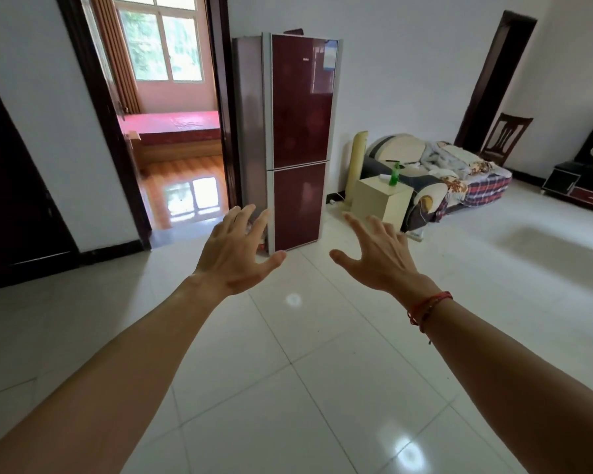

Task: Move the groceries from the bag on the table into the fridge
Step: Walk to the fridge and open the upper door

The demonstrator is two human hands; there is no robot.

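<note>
A tall fridge point(300, 107) with two dark red glossy doors stands against the far wall, both doors closed. My left hand point(235, 253) and my right hand point(377, 258) are stretched out in front of me over the floor, fingers spread, holding nothing. Both hands are well short of the fridge. A red string bracelet sits on my right wrist. No bag, table or groceries are in view.
White glossy floor tiles point(288, 388) lie between me and the fridge. An open doorway point(172, 131) to a bedroom is left of the fridge. To its right stand a cream cabinet point(380, 200) with a green bottle point(395, 174), a cluttered sofa point(442, 165) and a wooden chair point(505, 138).
</note>
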